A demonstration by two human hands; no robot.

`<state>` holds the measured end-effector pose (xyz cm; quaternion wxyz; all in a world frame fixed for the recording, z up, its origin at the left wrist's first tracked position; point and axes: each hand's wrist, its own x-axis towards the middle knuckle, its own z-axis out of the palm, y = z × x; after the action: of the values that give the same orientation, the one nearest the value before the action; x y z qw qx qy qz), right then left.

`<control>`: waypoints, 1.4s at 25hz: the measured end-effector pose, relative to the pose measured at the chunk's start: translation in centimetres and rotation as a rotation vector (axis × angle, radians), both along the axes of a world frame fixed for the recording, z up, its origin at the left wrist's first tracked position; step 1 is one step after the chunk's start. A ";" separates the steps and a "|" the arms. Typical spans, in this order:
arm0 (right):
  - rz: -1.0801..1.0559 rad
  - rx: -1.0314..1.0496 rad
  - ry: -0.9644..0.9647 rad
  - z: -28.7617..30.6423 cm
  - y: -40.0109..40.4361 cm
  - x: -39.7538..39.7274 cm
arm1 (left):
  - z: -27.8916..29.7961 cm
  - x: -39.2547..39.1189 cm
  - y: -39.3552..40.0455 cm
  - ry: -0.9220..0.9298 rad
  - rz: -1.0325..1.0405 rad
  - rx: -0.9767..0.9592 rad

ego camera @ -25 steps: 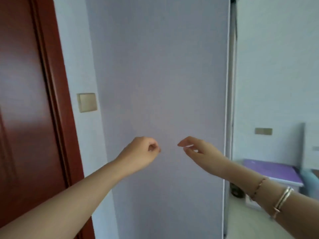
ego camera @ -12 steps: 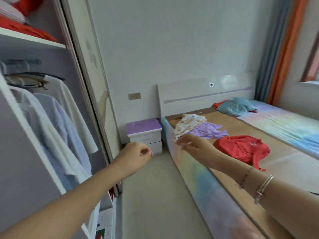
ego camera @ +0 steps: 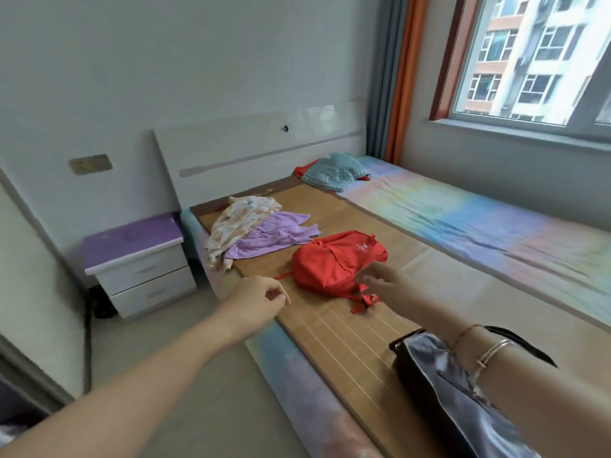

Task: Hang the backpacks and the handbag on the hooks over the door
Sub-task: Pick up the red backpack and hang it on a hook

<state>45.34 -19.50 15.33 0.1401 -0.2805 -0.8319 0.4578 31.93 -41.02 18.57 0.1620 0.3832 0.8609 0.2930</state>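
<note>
A red backpack [ego camera: 334,259] lies flat on the bamboo mat of the bed [ego camera: 347,328], its straps trailing toward me. A dark shiny handbag [ego camera: 439,388] rests on the mat near the lower right, partly hidden under my right forearm. My right hand [ego camera: 385,282] hovers just over the backpack's near edge, fingers loosely apart, holding nothing. My left hand [ego camera: 261,297] floats over the bed's edge to the left of the backpack, fingers curled in with nothing in them. No door or hooks are in view.
Crumpled purple and floral clothes [ego camera: 254,231] lie on the mat near the headboard. A blue pillow [ego camera: 334,173] sits at the bed's head. A white nightstand with a purple top [ego camera: 139,259] stands left of the bed. A window [ego camera: 535,57] and curtains are at right.
My view has swung right from the door and wardrobe to the bed. Both hands stay outstretched; my right hand now reaches over the red backpack, and the handbag has come into view.
</note>
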 end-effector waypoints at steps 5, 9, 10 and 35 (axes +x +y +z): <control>-0.152 -0.085 -0.066 -4.6 8.8 -4.2 | -4.7 -8.0 11.8 -0.042 -0.090 -0.039; -0.331 -0.197 -0.112 -8.6 15.5 -9.5 | -9.1 -16.3 20.5 -0.189 -0.145 -0.025; -0.370 -0.216 -0.138 -9.2 16.8 -10.8 | -10.0 -18.1 22.1 -0.230 -0.153 -0.046; -0.891 -0.610 -0.296 -41.8 48.7 -32.9 | -40.9 -37.4 52.9 -0.088 -0.417 -0.633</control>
<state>12.41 29.19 -26.46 0.1142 -0.6940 -0.4738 0.5300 -5.47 11.85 -22.37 0.3652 0.4682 0.8046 -0.0105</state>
